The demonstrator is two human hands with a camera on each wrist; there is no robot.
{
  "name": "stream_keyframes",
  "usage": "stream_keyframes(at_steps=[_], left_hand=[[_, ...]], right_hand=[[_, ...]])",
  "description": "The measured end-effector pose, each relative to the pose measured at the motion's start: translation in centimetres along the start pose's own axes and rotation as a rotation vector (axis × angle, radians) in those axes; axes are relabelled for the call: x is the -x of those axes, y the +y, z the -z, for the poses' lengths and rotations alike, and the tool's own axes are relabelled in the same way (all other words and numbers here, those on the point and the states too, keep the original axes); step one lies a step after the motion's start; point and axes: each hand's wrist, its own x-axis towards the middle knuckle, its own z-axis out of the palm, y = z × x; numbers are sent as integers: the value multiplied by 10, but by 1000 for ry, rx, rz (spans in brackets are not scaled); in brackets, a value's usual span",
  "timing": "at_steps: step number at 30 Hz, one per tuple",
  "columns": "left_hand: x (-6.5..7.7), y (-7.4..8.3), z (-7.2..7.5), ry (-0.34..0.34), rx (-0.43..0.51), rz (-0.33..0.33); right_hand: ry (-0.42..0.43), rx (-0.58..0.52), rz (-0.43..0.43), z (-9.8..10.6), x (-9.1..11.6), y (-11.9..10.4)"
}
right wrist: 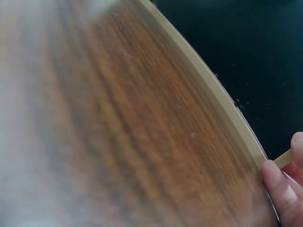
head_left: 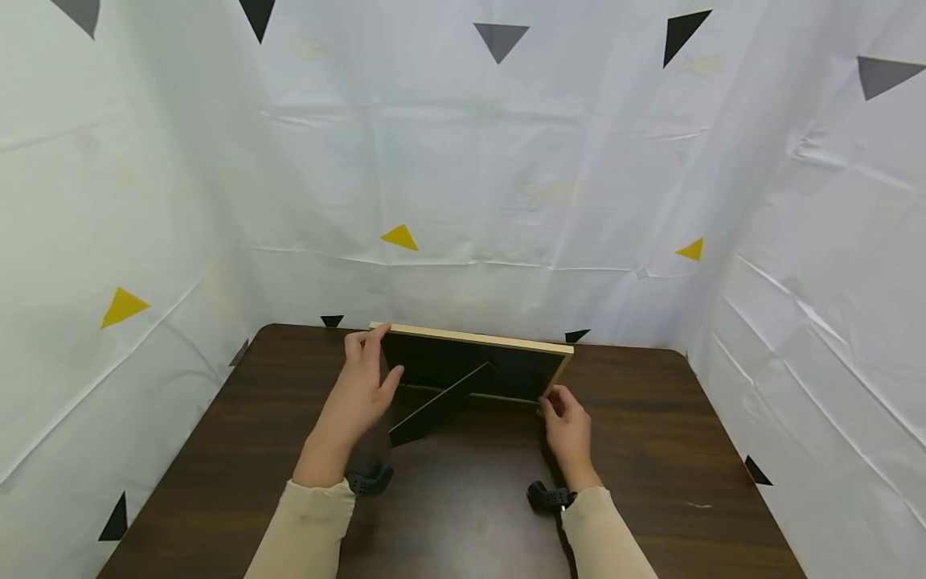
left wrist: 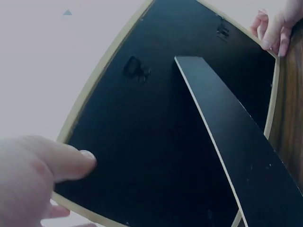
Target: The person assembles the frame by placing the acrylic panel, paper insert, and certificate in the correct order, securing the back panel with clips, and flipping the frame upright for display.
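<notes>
A picture frame (head_left: 521, 370) with a light wooden rim and a black back stands tilted on the table, its back towards me. Its black easel leg (head_left: 443, 404) is swung out from the back panel. My left hand (head_left: 356, 396) holds the frame's left side near the top corner; in the left wrist view, the thumb (left wrist: 75, 163) lies over the rim onto the back. At the lower right corner, my right hand (head_left: 567, 426) pinches the rim, fingertips (right wrist: 277, 182) on the wood in the right wrist view. The frame's front is hidden.
A dark brown wood-grain table (head_left: 651, 466) lies under the frame. White sheeting (head_left: 463, 177) with black, grey and yellow triangles hangs behind it and on both sides. Each wrist carries a black strap device (head_left: 370, 480).
</notes>
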Motion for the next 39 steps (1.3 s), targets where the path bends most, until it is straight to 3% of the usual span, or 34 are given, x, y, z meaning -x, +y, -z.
stream_keyframes(at_steps=[6, 13, 17, 22, 28, 35, 39], left_hand=[[-6, 16, -2, 40, -175, 54], [-16, 43, -11, 42, -300, -24], [-20, 54, -22, 36, -298, -48], [-19, 66, -34, 12, -275, -74], [-13, 78, -38, -10, -275, -85], [-6, 90, -43, -24, -259, -102], [-1, 96, -45, -33, -255, -81]], right_hand=[[10, 25, 10, 0, 3, -1], [19, 46, 39, 1, 11, -5], [19, 53, 92, 1, 15, -4], [-48, -20, 137, 1, 24, -2], [-110, -75, 197, -2, 29, -3], [-173, -32, 293, -2, 35, -4], [-200, -30, 349, -4, 39, -5]])
